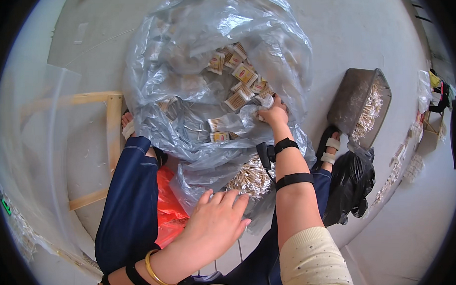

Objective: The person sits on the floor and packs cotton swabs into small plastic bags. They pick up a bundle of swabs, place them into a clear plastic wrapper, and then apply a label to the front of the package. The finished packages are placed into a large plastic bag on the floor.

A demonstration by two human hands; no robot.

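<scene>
My right hand (pixel 272 112) reaches forward into a large clear plastic bag (pixel 185 78) and grips a small packet of cotton swabs (pixel 265 101) at the edge of a pile of several such packets (pixel 241 76). My left hand (pixel 218 220) rests flat, fingers apart, on a smaller clear bag (pixel 189 186) in my lap, next to a heap of loose wooden-stick cotton swabs (pixel 249 178). An orange-red bag (pixel 166 205) lies under the left hand, against my dark blue trouser leg.
A dark bin (pixel 360 105) of loose swabs tilts at the right, above a black plastic bag (pixel 350 186). A pale wooden frame (pixel 112 126) lies on the grey floor at the left. More swabs are scattered along the right edge (pixel 404 161).
</scene>
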